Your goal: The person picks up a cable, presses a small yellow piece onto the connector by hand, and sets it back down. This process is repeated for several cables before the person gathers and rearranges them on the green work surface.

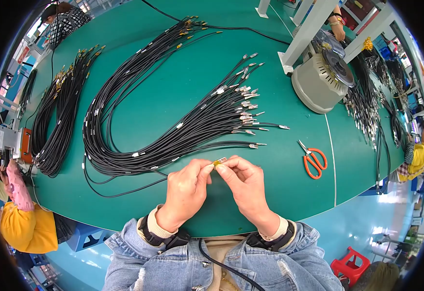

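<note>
both hands meet low in the middle of the frame, just above the denim cuffs. the left hand (185,191) and the right hand (245,182) come together fingertip to fingertip, pinching a small gold connector (219,161) between them, thumbs and forefingers pressed tight on it from either side. it sits right where the two grips meet, raised a little off the green table (289,194), likely so it stays square to the eyes for such fine work.

a thin black cable (124,193) curves away to the left of the left hand across the mat; whether it runs into the connector i cannot tell, the fingers hide that join.

just above the hands a big looped bundle of black cables (139,116) fans out, its metal-tipped ends spread toward centre right, close enough to pick from. orange scissors (313,160) lie to the right of the hands, apart from them. a grey round machine (321,80) stands upper right. a second cable bundle (57,116) lies far left, beside a person in a yellow sleeve (25,228) at the left edge.
</note>
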